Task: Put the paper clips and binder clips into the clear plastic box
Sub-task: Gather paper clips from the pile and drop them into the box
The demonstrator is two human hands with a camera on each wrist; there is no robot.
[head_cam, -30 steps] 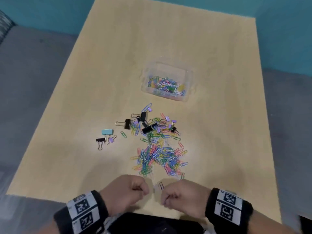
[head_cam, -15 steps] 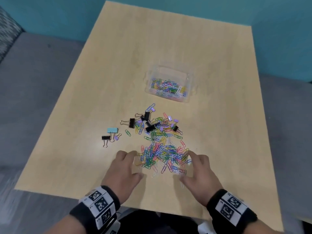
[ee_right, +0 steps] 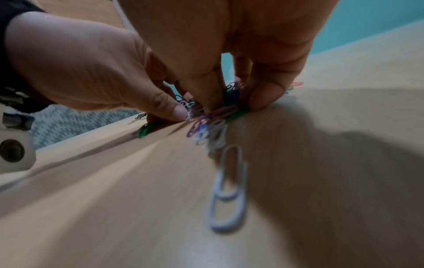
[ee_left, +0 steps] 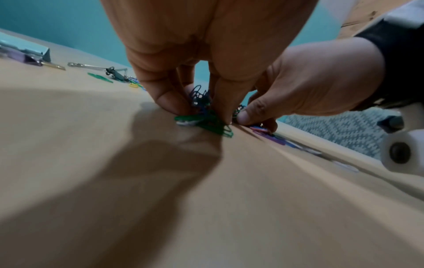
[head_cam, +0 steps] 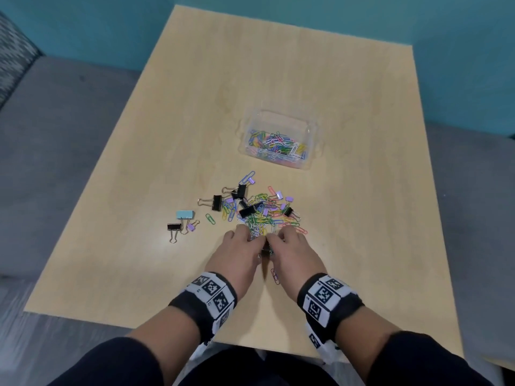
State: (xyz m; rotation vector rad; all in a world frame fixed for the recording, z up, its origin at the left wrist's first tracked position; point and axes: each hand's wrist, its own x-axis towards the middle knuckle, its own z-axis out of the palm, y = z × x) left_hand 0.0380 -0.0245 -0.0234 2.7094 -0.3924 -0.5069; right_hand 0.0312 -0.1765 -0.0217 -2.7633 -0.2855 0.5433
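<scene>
Several coloured paper clips (head_cam: 263,215) lie heaped mid-table, mixed with black binder clips (head_cam: 247,210) and small purple ones. My left hand (head_cam: 252,239) and right hand (head_cam: 274,240) meet at the heap's near edge, fingertips down on the table. Seen from the left wrist, my left hand (ee_left: 197,108) pinches a green and blue bunch of clips (ee_left: 206,119). From the right wrist, my right hand (ee_right: 236,101) pinches a pink and blue bunch (ee_right: 226,110). Beyond the heap stands the clear plastic box (head_cam: 310,126), open, with several paper clips inside.
A light blue binder clip (head_cam: 185,214), a black one (head_cam: 174,226) and a green paper clip (head_cam: 210,218) lie left of the heap. Stray clips (head_cam: 275,275) sit between my wrists; a white one (ee_right: 227,190) lies behind my right hand. Grey floor surrounds the table (head_cam: 362,246).
My hands went from fists at the near edge to spread either side of the heap. They have now closed together, gathering its near part into a bunch.
</scene>
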